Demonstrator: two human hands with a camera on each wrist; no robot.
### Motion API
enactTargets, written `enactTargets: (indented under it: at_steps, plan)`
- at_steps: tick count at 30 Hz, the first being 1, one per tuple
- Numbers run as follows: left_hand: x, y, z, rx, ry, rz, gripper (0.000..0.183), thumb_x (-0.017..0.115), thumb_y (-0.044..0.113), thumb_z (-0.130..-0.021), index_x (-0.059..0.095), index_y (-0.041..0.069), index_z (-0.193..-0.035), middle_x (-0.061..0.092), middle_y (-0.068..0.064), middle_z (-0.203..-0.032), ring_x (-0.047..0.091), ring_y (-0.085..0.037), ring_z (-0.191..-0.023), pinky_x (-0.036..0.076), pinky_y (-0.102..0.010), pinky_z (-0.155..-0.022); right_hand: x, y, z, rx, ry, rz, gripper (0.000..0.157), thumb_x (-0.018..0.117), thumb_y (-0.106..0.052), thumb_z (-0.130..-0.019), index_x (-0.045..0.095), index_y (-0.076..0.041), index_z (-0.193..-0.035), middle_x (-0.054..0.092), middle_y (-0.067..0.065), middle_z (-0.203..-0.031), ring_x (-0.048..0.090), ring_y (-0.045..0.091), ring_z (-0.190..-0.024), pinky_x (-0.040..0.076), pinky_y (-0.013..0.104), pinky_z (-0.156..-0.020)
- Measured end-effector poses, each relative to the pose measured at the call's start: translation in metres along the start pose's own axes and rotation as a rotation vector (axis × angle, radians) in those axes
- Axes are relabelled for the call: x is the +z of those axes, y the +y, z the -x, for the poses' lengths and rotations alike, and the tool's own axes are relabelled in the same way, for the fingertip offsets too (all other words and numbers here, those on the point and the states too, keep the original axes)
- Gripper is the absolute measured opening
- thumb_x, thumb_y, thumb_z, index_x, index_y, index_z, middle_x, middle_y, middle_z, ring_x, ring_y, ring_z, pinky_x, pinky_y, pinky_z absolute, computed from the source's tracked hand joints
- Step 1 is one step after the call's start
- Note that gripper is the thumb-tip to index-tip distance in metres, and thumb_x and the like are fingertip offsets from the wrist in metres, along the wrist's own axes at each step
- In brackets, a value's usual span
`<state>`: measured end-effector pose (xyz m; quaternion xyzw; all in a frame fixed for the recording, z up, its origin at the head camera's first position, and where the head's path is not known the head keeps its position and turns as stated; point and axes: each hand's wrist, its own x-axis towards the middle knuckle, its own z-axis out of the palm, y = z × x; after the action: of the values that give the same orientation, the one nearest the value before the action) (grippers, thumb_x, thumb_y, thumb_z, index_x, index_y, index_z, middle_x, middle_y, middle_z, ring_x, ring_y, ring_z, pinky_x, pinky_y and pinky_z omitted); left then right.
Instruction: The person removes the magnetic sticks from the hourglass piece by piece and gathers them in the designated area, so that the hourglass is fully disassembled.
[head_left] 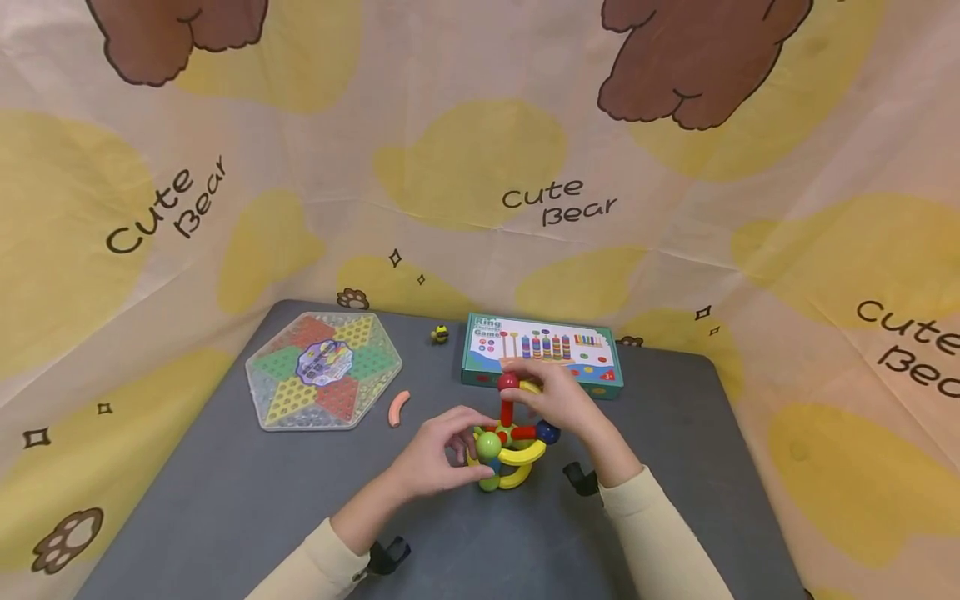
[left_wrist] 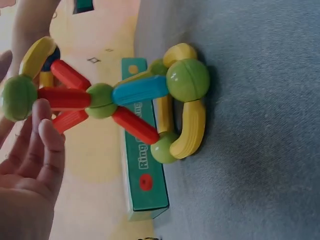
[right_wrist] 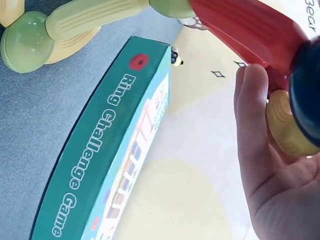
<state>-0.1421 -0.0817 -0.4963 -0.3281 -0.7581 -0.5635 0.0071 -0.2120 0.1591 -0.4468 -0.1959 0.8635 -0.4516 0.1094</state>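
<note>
A magnetic ball-and-stick structure [left_wrist: 100, 100] stands on the grey table, with curved yellow rods and green balls at its base. Red sticks branch from a middle green ball, which sits on a blue stick [left_wrist: 140, 90]. At the left side of the structure, my left hand [head_left: 438, 454] holds around an upper green ball [head_left: 489, 445], fingertips at the red stick beside it. Above, my right hand [head_left: 555, 400] pinches a red ball [head_left: 508, 381] topping an upright red stick [head_left: 507, 412]. A dark blue ball [head_left: 548, 432] sits below that hand, joined to a curved yellow rod [head_left: 522, 453].
Behind the structure lies a green Ring Challenge Game box [head_left: 540, 350]. A hexagonal checkers board [head_left: 270, 417] is at the left, with a curved orange-pink rod [head_left: 399, 408] beside it. A small yellow-and-black toy [head_left: 439, 334] stands near the back edge. Patterned cloth surrounds the table.
</note>
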Motion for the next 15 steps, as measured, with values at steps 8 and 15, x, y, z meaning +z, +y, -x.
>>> enactTargets:
  at_steps: [8, 15]
  plan:
    - [0.005, 0.023, -0.004, -0.014, 0.077, 0.006, 0.033, 0.082, 0.000, -0.081, 0.072, 0.004, -0.112, 0.071, -0.014, -0.105, 0.065, -0.027, -0.077, 0.060, -0.042, -0.070, -0.004, 0.010, 0.009, -0.041, -0.052, -0.116, 0.040, 0.060, -0.030, -0.103, 0.058, -0.027, -0.142, 0.055, 0.008, -0.146, 0.069, 0.023, -0.091, 0.061, 0.045, -0.070]
    - [0.003, 0.031, -0.006, -0.098, 0.111, 0.046, 0.028, 0.077, 0.006, -0.088, 0.071, 0.000, -0.115, 0.071, -0.010, -0.105, 0.065, -0.015, -0.081, 0.060, -0.033, -0.075, -0.002, 0.020, 0.020, -0.137, -0.113, -0.195, 0.050, 0.057, -0.021, -0.104, 0.045, -0.026, -0.152, 0.040, 0.002, -0.159, 0.066, 0.037, -0.106, 0.059, 0.045, -0.084]
